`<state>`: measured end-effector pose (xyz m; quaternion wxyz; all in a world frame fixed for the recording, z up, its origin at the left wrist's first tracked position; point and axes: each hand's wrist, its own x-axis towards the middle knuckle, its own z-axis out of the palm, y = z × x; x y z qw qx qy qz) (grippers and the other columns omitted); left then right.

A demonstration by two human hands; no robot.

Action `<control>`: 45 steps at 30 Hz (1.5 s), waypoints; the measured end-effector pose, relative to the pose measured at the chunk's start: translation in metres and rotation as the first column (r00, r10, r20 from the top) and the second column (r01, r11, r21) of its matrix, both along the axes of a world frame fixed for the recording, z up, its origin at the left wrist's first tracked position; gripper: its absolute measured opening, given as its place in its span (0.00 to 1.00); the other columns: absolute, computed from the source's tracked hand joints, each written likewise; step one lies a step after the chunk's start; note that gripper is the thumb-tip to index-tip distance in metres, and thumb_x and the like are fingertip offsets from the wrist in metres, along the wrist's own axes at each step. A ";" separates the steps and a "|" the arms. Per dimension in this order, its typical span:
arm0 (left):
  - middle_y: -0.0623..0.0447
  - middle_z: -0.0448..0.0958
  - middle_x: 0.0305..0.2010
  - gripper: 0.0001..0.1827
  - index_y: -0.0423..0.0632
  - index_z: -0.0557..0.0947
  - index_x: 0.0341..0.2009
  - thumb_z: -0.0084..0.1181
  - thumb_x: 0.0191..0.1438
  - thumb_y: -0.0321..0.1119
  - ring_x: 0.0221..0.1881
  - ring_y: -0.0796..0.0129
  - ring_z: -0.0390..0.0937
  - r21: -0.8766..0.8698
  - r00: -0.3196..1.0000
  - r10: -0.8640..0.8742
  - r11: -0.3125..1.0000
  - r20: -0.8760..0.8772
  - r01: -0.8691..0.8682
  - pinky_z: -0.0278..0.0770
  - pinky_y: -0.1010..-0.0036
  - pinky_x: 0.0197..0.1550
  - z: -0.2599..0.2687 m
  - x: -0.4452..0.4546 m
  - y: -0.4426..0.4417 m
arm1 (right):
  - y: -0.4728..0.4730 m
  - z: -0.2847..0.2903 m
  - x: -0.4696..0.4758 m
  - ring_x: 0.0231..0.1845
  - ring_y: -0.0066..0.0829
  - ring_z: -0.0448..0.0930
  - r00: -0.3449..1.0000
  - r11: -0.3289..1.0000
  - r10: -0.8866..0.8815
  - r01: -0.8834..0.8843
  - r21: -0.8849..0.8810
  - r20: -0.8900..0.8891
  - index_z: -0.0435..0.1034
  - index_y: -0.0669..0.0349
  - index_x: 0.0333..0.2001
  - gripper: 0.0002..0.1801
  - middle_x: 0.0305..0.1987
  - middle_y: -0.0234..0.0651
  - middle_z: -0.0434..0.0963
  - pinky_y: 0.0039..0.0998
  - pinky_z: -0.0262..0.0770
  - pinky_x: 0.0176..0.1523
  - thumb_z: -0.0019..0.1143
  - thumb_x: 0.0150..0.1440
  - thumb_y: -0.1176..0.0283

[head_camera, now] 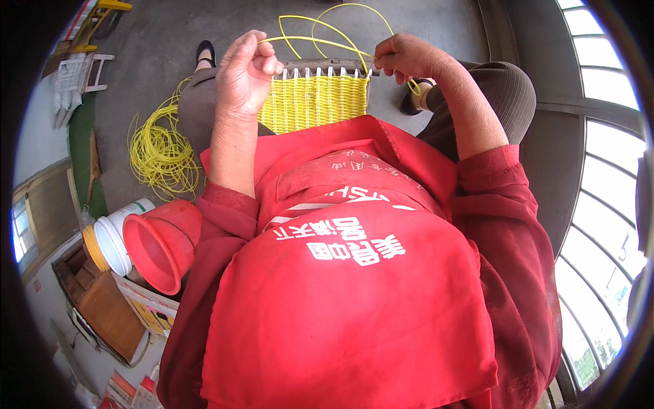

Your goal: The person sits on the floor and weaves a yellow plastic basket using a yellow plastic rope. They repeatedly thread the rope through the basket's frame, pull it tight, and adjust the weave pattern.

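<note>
A yellow woven panel [317, 102] with pale upright stakes lies between my knees, its near edge covered by a red apron. My left hand [248, 71] is raised above the panel's left side, with a thin yellow cord [317, 40] pinched at its fingertips. That cord runs across to my right hand [403, 57], whose fingers close on it just off the panel's top right corner. Loops of the cord rise beyond both hands, and a short length hangs below the right one. The stake tips stick up past the weave, in front of a dark wooden bar [332, 63].
A tangled coil of yellow cord [161, 148] lies on the grey floor [148, 56] by my left leg. Behind it are a red bucket [168, 240], a white bucket [115, 235] and a wooden box [104, 312]. Barred windows [608, 179] line the right side.
</note>
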<state>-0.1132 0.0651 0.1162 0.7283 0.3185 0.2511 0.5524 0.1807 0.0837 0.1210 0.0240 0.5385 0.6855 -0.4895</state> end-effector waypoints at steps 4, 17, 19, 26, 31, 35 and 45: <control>0.46 0.77 0.27 0.12 0.39 0.78 0.38 0.51 0.58 0.35 0.20 0.68 0.73 -0.094 0.978 0.082 0.990 -0.191 -0.101 0.74 0.74 0.25 -0.008 0.009 -0.004 | 0.001 -0.013 0.002 0.23 0.27 0.78 0.995 0.979 -0.017 -0.004 0.206 0.100 0.72 0.64 0.36 0.10 0.26 0.36 0.76 0.28 0.74 0.31 0.49 0.53 0.70; 0.47 0.77 0.28 0.11 0.37 0.78 0.38 0.51 0.57 0.32 0.22 0.69 0.74 -0.283 0.954 -0.091 0.959 -0.287 0.007 0.77 0.72 0.28 -0.010 0.043 -0.011 | -0.009 -0.024 -0.020 0.42 0.40 0.80 0.988 0.663 -0.036 0.138 0.736 -0.153 0.65 0.57 0.53 0.23 0.52 0.41 0.74 0.35 0.76 0.46 0.57 0.52 0.70; 0.48 0.77 0.29 0.11 0.37 0.78 0.39 0.50 0.58 0.32 0.24 0.69 0.74 -0.298 0.966 -0.119 0.953 -0.229 0.047 0.77 0.71 0.29 -0.012 0.051 -0.010 | -0.018 -0.020 -0.033 0.31 0.26 0.80 0.956 0.853 0.014 0.142 0.503 -0.292 0.66 0.59 0.51 0.19 0.44 0.39 0.77 0.27 0.79 0.37 0.56 0.55 0.69; 0.49 0.77 0.29 0.10 0.39 0.78 0.40 0.50 0.57 0.31 0.24 0.70 0.74 -0.303 0.940 0.012 0.945 -0.340 -0.122 0.76 0.73 0.28 -0.027 0.068 0.004 | -0.009 -0.034 -0.025 0.21 0.24 0.78 0.917 0.924 -0.261 0.328 0.197 -0.302 0.74 0.61 0.34 0.08 0.23 0.34 0.78 0.26 0.75 0.29 0.52 0.51 0.70; 0.52 0.76 0.25 0.10 0.42 0.79 0.39 0.50 0.53 0.30 0.20 0.73 0.72 -0.322 0.602 -0.232 0.946 -0.764 -0.043 0.71 0.77 0.21 -0.077 0.075 -0.001 | -0.008 -0.056 -0.015 0.19 0.27 0.78 0.982 0.976 -0.175 0.163 0.145 0.076 0.75 0.62 0.29 0.09 0.20 0.35 0.78 0.29 0.75 0.27 0.48 0.48 0.72; 0.54 0.74 0.21 0.10 0.42 0.80 0.36 0.50 0.50 0.30 0.15 0.73 0.70 -0.313 0.434 -0.268 0.949 -0.860 -0.034 0.67 0.76 0.16 -0.098 0.091 -0.002 | -0.004 -0.064 -0.011 0.19 0.28 0.78 0.978 0.985 -0.157 0.146 0.091 0.139 0.75 0.62 0.31 0.10 0.21 0.36 0.78 0.29 0.75 0.27 0.46 0.48 0.73; 0.51 0.73 0.15 0.07 0.44 0.79 0.21 0.51 0.47 0.30 0.12 0.67 0.71 -0.358 0.293 -0.338 0.934 -0.894 -0.016 0.67 0.71 0.13 -0.108 0.098 0.004 | -0.005 -0.072 -0.016 0.16 0.25 0.77 0.992 0.995 -0.101 0.100 0.014 0.076 0.73 0.62 0.27 0.08 0.19 0.34 0.77 0.29 0.73 0.23 0.46 0.50 0.73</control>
